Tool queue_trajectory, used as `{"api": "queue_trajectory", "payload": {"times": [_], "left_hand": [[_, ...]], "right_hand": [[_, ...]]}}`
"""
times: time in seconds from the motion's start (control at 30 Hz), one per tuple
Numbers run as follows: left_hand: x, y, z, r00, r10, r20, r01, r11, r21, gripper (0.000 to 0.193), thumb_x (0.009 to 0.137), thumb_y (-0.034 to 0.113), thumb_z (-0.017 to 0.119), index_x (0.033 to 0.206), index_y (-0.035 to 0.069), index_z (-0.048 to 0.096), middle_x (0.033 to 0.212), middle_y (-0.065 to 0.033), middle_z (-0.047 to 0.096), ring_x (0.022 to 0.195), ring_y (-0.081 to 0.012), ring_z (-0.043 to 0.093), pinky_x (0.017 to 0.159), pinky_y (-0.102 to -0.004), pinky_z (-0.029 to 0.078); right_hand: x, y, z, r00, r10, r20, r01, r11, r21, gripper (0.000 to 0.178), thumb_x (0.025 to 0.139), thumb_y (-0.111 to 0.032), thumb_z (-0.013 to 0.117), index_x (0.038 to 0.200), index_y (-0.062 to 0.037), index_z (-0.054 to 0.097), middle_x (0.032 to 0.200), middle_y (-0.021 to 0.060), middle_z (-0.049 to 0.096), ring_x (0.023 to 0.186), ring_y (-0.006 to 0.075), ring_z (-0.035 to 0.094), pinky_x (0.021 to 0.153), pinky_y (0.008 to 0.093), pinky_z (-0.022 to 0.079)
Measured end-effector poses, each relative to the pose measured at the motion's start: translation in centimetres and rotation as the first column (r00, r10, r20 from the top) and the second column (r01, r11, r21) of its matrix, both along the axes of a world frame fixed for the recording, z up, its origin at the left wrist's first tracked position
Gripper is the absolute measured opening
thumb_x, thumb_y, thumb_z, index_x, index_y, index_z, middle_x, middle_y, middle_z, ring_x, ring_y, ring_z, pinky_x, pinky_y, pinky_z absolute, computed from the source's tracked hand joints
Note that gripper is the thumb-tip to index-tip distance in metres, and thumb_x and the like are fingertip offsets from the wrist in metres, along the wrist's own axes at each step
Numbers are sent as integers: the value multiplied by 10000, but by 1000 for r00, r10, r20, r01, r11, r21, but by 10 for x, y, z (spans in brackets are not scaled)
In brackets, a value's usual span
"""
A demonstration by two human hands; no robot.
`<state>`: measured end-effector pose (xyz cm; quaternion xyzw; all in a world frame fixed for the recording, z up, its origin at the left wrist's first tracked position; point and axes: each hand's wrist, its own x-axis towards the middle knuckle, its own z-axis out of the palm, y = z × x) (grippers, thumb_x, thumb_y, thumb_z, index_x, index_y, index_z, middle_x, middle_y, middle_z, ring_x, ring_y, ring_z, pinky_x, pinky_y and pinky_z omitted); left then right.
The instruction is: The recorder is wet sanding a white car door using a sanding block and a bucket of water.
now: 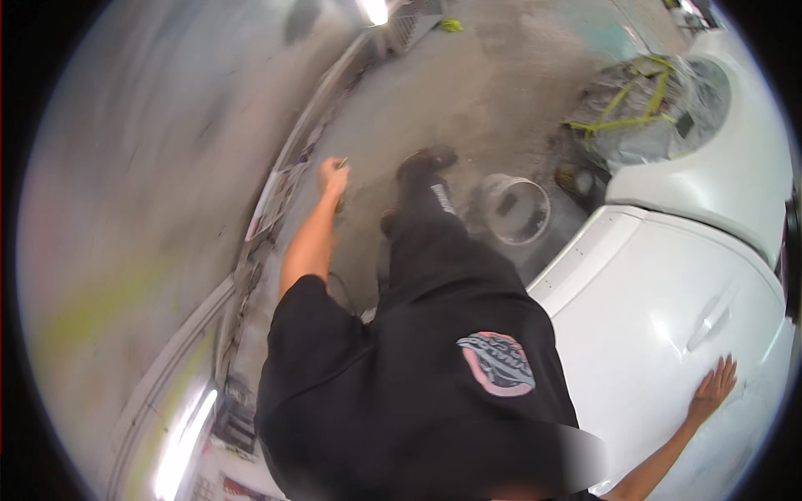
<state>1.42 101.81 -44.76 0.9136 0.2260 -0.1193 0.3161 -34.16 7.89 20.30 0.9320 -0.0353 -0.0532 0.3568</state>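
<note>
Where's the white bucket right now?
In the head view, the bucket sits on the floor, above and right of centre, between the person's legs and the white door, below-left of the plastic sheeting.

Two hands (332, 178) (714, 389), one car (631, 309), one bucket (494, 207)

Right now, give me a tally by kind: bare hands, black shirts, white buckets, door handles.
Hands: 2 (left hand, right hand)
Black shirt: 1
White bucket: 1
Door handle: 1
Total: 5
</note>
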Motion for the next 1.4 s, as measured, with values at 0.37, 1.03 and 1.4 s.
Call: {"api": "queue_trajectory", "payload": {"times": [0.37, 1.03, 1.4], "left_hand": [[52, -350, 58, 898, -439, -40, 278, 635, -720, 403, 906, 104, 782, 1277, -47, 738, 1160, -148, 791, 1032, -209, 729, 957, -356, 555], [-247, -846, 354, 603, -164, 781, 796, 63, -602, 340, 989, 50, 736, 1327, 17, 744, 1314, -203, 643, 1150, -361, 597, 984, -414, 510], [-206, -875, 347, 488, -78, 870, 873, 59, -484, 340, 927, -29, 715, 1257, 24, 776, 1333, -199, 672, 1215, -387, 617, 1018, -446, 525]], "right_hand": [[29, 78, 31, 962, -264, 74, 267, 963, -41, 441, 969, -54, 665, 1408, -82, 692, 1628, 85, 560, 1573, 329, 427, 1329, 539, 298], [-30, 109, 10, 918, -395, 35, 388, 912, 132, 580, 890, -93, 741, 1465, -149, 685, 1715, 111, 467, 1647, 356, 314, 1362, 551, 210], [-36, 100, 5, 945, -317, 83, 300, 939, 165, 528, 878, -66, 713, 1402, -124, 736, 1671, 115, 533, 1625, 361, 368, 1357, 568, 207]]}}
